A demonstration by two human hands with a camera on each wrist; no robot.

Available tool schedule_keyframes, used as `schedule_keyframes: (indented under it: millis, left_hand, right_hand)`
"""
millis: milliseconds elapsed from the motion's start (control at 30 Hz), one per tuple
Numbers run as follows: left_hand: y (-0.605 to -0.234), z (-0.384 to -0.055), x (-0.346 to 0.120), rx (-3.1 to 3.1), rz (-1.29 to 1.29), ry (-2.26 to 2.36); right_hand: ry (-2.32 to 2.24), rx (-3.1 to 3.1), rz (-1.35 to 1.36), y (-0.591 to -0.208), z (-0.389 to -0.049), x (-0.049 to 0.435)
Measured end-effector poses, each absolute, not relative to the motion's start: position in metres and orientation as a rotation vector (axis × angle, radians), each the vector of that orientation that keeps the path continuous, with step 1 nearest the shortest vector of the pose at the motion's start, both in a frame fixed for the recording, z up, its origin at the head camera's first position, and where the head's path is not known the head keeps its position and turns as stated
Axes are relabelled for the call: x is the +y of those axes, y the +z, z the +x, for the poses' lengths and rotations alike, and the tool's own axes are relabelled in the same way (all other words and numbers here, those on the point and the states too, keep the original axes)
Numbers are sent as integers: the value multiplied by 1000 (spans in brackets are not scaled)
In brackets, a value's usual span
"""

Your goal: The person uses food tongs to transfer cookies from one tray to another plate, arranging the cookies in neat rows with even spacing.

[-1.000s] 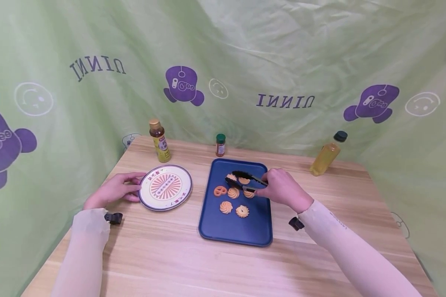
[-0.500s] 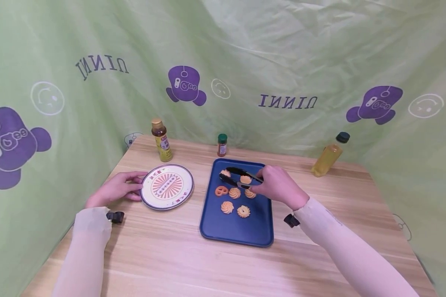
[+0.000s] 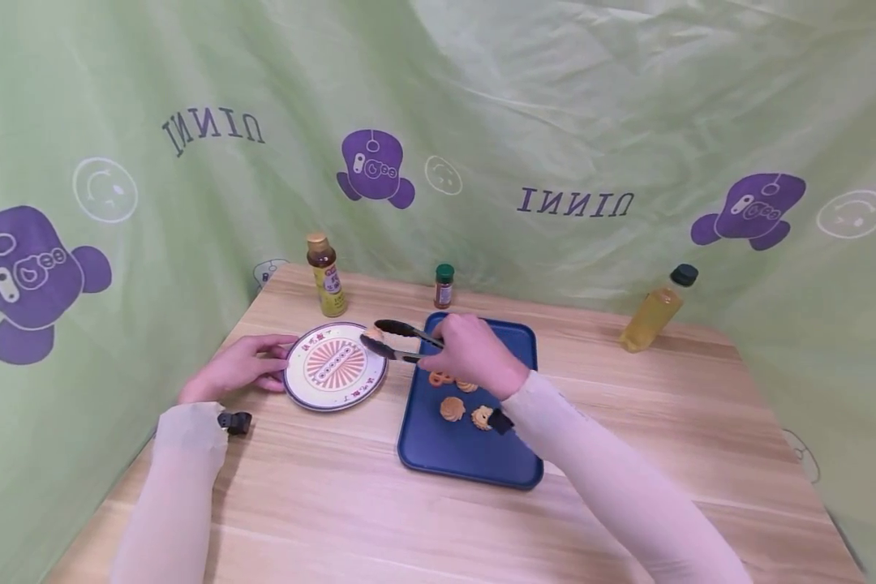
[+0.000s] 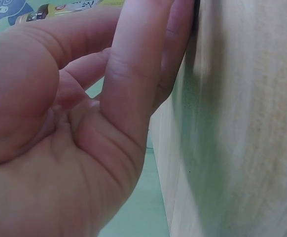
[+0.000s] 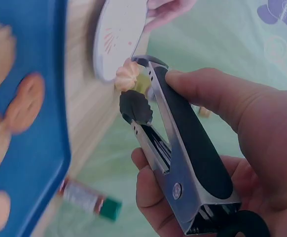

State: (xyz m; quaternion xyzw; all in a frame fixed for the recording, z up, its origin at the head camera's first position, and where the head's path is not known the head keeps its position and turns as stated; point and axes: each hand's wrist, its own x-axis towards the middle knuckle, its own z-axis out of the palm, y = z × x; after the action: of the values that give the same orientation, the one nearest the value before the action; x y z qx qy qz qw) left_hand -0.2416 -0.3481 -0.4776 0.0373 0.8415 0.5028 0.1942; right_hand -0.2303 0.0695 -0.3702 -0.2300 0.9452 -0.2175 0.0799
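My right hand (image 3: 474, 349) grips a pair of black-and-metal tongs (image 5: 193, 133), thumb on one arm and fingers around the other. A cookie (image 5: 127, 75) sits between the tongs' tips, at the right rim of the round white plate (image 3: 368, 385) with a red ray pattern. My left hand (image 3: 237, 365) holds that plate's left rim; its fingers (image 4: 133, 69) are bent in the left wrist view. Under my right forearm lies a blue tray (image 3: 474, 462) with a pretzel (image 3: 438, 379), a swirl cookie (image 3: 452, 408) and a round cookie (image 3: 482, 418); my hand hides others.
A brown-and-yellow sauce bottle (image 3: 331, 284) stands behind the plate. Behind the tray is a small green-capped spice jar (image 3: 444, 286). An oil bottle (image 3: 651, 316) stands at the back right, and a green printed curtain (image 3: 482, 243) closes off the table's far side.
My right hand has carried the tongs left from the tray to the plate's right rim, with a cookie between the tips. My left hand stays at the plate.
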Motion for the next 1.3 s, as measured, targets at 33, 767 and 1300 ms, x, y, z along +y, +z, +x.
schedule_keyframes:
  millis: [33, 767, 1300]
  left_hand:
    - [-478, -242, -347, 2360, 110, 1408]
    - [-481, -238, -338, 2337, 136, 1466]
    - [-477, -237, -348, 2360, 117, 1438]
  right_hand:
    - [-665, 2819, -679, -371, -231, 61]
    - [-496, 2914, -634, -404, -236, -19]
    - [-683, 2890, -590, -397, -228, -3]
